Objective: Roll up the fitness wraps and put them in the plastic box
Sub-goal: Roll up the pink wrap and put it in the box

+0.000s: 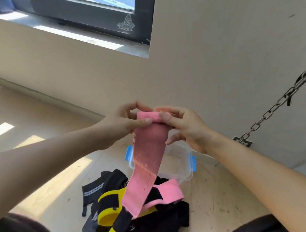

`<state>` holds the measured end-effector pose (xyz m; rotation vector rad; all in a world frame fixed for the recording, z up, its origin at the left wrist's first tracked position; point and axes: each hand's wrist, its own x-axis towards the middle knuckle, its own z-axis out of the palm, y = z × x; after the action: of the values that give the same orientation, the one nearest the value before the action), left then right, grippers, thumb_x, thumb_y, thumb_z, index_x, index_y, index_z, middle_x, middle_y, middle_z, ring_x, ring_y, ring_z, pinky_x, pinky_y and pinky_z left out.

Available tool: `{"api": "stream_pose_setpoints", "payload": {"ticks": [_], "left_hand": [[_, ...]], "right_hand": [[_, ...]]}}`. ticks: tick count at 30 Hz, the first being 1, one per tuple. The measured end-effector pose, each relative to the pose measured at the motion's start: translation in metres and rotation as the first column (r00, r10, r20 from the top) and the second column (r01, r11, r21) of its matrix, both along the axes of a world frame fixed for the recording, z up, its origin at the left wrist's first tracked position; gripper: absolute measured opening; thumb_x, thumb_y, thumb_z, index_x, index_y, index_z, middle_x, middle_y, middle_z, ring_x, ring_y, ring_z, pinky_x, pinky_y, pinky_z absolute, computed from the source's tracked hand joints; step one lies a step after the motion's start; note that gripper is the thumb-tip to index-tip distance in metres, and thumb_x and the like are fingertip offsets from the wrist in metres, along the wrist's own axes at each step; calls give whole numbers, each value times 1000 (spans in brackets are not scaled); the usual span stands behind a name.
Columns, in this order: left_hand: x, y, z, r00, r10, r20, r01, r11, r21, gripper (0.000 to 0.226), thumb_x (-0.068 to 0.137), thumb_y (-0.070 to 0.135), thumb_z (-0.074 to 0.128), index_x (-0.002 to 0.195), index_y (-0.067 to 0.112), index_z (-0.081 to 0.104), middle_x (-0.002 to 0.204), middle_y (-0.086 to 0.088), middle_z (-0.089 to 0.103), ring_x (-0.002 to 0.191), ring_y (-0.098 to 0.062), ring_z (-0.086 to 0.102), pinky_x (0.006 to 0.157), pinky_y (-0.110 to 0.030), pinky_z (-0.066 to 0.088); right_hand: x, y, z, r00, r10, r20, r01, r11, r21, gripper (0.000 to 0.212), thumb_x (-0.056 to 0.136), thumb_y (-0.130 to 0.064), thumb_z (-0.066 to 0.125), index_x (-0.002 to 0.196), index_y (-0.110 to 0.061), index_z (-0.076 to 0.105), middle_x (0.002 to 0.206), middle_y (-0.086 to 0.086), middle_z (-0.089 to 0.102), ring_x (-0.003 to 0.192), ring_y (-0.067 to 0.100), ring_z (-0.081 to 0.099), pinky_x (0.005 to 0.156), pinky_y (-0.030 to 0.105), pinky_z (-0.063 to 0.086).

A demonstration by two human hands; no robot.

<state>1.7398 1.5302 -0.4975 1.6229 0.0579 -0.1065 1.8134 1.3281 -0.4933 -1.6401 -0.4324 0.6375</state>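
**Pink wrap being rolled from its top end**

Head view: the left hand (127, 121) and the right hand (186, 128) each pinch one end of the small roll at the top of the pink wrap (146, 152), held up in the air. The rest hangs slack, its tail reaching the pile of wraps (157, 225) on the floor. A good roll probably needs level edges and a taut strip, turned evenly by both hands. The plastic box (186, 167) sits on the floor below the hands, partly hidden by the strip.

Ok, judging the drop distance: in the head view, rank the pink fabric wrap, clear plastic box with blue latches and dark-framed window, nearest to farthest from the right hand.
1. Pink fabric wrap: in the right hand's grip.
2. Clear plastic box with blue latches: floor, just below.
3. Dark-framed window: far upper left wall.
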Motion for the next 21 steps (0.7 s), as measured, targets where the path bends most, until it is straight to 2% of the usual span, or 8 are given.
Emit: {"api": "stream_pose_setpoints", "payload": {"ticks": [3, 8, 11, 13, 16, 21], "left_hand": [[0, -1, -2, 998, -16, 67, 17, 1000, -17, 22, 95, 2, 65, 116, 2, 58, 96, -13, 77, 82, -15, 72, 68, -21, 54], [-1, -5, -10, 991, -18, 133, 14, 999, 34, 27, 97, 2, 63, 123, 6, 58, 101, -8, 77, 91, -13, 73, 74, -20, 54], [1, -6, -5, 996, 9, 89, -14, 998, 64, 32, 97, 11, 65, 128, 12, 59, 106, -7, 78, 97, -15, 74, 77, -22, 56], [2, -4, -1, 998, -22, 61, 13, 990, 142, 28, 99, 21, 64, 126, 17, 64, 109, -4, 78, 100, -13, 74, 78, -22, 56], [1, -4, 4, 999, -41, 11, 38, 978, 205, 27, 99, 37, 59, 122, 28, 70, 109, 2, 77, 95, -8, 72, 77, -25, 55], [2, -10, 10, 998, 13, -58, -8, 996, 85, 50, 87, 51, 62, 116, 12, 73, 103, -9, 72, 90, -19, 69, 70, -29, 59]], "right_hand": [[3, 2, 3, 998, -7, -63, 9, 1000, 26, 30, 97, -27, 64, 120, -9, 68, 107, 9, 69, 86, 13, 68, 49, 26, 56], [8, -2, -2, 993, 13, 118, -17, 1000, 27, 16, 92, -11, 71, 107, -9, 73, 91, 13, 69, 79, 17, 68, 54, 27, 58], [9, -1, -2, 986, -19, 163, 8, 998, 70, 16, 91, -5, 71, 107, -6, 72, 87, 10, 68, 77, 14, 69, 56, 28, 59], [8, -2, 0, 981, -37, 190, 21, 996, 89, 16, 92, -2, 70, 107, -4, 71, 88, 11, 68, 77, 13, 69, 57, 28, 60], [7, -6, 1, 967, -63, 248, 38, 994, 104, 15, 91, 1, 70, 105, -5, 70, 87, 10, 67, 73, 11, 68, 59, 27, 60], [5, -6, -2, 924, -78, 375, 46, 995, 92, 19, 87, 6, 72, 101, -7, 71, 86, 11, 67, 72, 16, 64, 64, 30, 59]]}}
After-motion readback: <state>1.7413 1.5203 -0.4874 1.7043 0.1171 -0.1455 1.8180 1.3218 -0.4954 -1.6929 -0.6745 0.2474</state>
